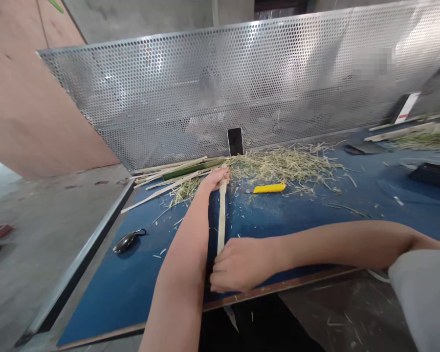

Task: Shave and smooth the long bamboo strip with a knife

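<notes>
**Two hands, one bamboo strip held lengthwise**

Two hands hold a single bamboo strip (222,220), which lies on the blue table (315,210) running straight away from the person; its near end seems to pass over the table's front edge, though that part is dim. The left hand (215,179) reaches out to the far end and closes round it, fingers wrapped over the strip beside the pile of shavings (282,165). The right hand (238,264) sits at the near end with its fingers curled tight and knuckles up, pinching the strip against the table; whether it also hides a blade I cannot tell.

By my reading the step in hand is working along the strip, steadied at both ends; the shavings point to scraping or thinning, and the yellow-handled knife (269,187) lies apart from both hands, untouched. A bundle of bamboo lengths (179,172) lies just left of the far hand; a phone (235,141) leans on the perforated metal screen (242,83) behind.

Any further pass would call for the far grip to stay firm so the strip neither bows nor slides sideways, and for the near hand to keep the strip flat and its fingers clear of any edge.
</notes>
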